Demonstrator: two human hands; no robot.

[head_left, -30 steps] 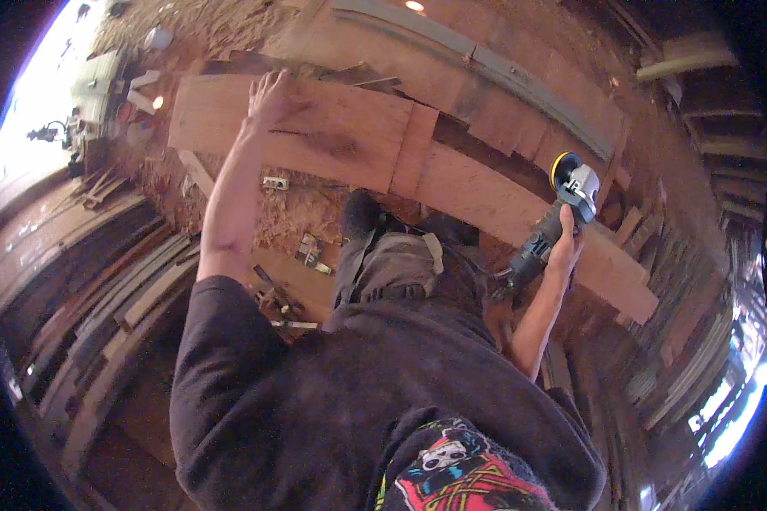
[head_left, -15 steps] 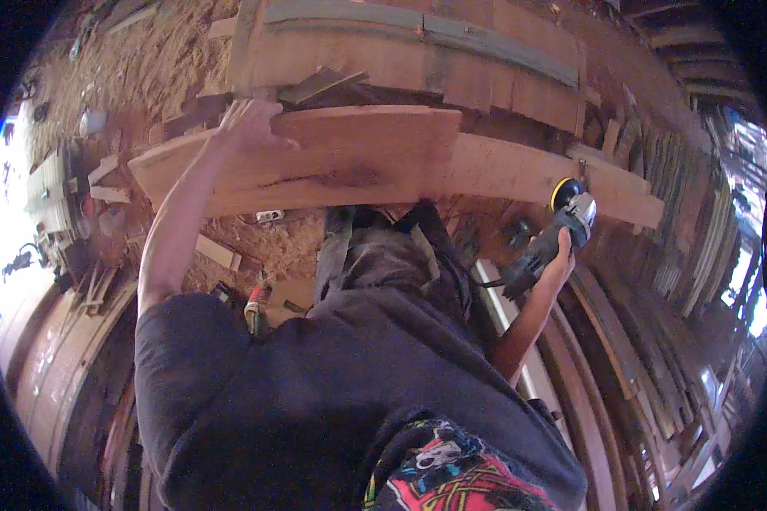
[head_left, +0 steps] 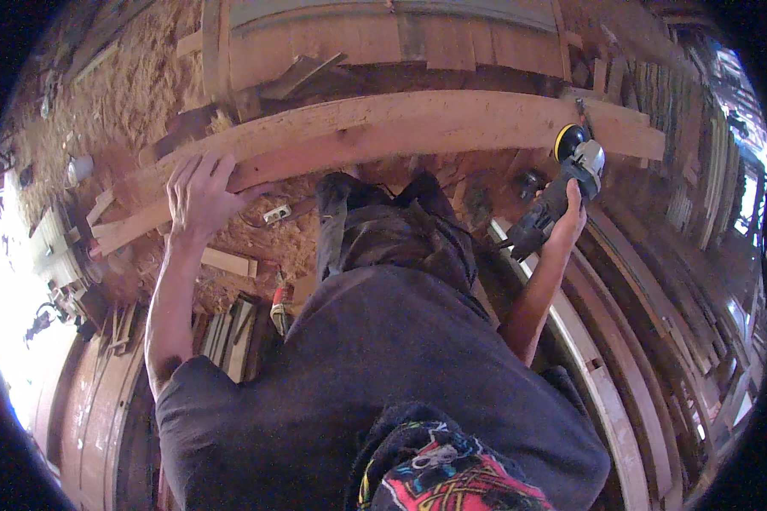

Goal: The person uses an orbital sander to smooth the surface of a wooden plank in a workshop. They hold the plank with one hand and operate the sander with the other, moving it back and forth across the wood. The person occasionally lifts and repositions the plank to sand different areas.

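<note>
A long reddish wooden board [head_left: 383, 123] lies across in front of my body, its left end lower than its middle. My left hand [head_left: 203, 192] is on the board's left part, fingers curled over it and thumb stretched out to the right. In my right hand [head_left: 571, 213] is a dark angle grinder [head_left: 554, 204], gripped round its body. Its silver head carries a round black pad with a yellow rim [head_left: 568, 143]. This pad is near the board's right part; whether it touches the wood I cannot tell.
Sawdust and offcuts cover the ground, with a white power strip [head_left: 277, 214] and a red-and-green bottle-like thing [head_left: 282, 305] near my legs. Stacked planks [head_left: 631, 324] line the right side. More lumber [head_left: 102, 400] lies at left, and a wooden structure [head_left: 341, 47] stands beyond the board.
The board has tipped, showing a narrower face, and its left end has come nearer. My left hand has moved down and left with it. The grinder has risen slightly.
</note>
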